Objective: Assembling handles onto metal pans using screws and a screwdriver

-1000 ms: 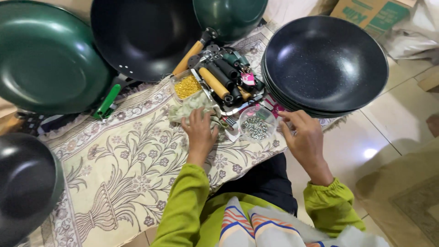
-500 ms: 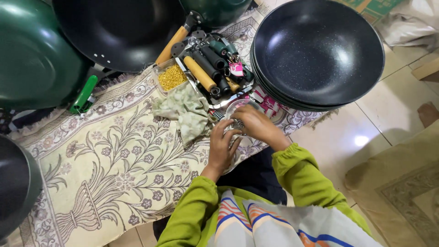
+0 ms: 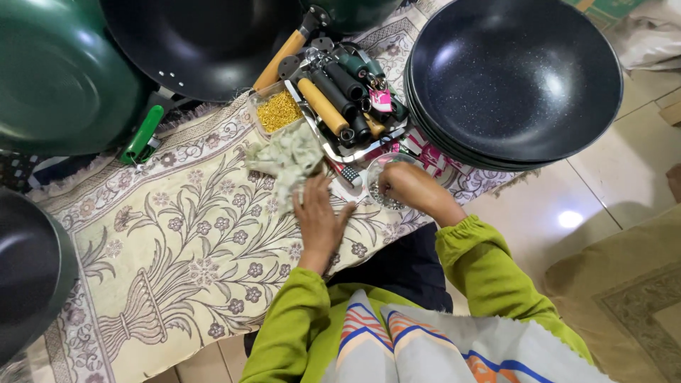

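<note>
The left hand point(image 3: 318, 216) is laid flat, palm down, on the patterned cloth point(image 3: 177, 248), its fingers spread and stretched toward a heap of pale green fabric pieces point(image 3: 287, 159) whose near edge is touched by the fingertips; nothing is gripped by it. The right hand point(image 3: 403, 186) is curled over a small clear round container point(image 3: 383, 181), with its fingers bent down into or onto the rim; whether anything is pinched between them cannot be told, since the fingertips are hidden by the hand itself.

The container is placed at the near edge of the cloth, just in front of a metal tray point(image 3: 333, 145); the tray is filled with loose pan handles point(image 3: 333, 96), black, dark green and 1 of wood colour, laid side by side. A clear box of small golden parts point(image 3: 278, 111) is set just left of the tray, touching it. A stack of black woks point(image 3: 514, 78) is seen to the right of the tray, overhanging the tiled floor point(image 3: 539, 220); another black wok point(image 3: 202, 39) with a wooden handle is set behind the box, and a dark green pan point(image 3: 60, 74) with a bright green handle is placed at far left. Both arms are covered by lime green sleeves point(image 3: 482, 259).
</note>
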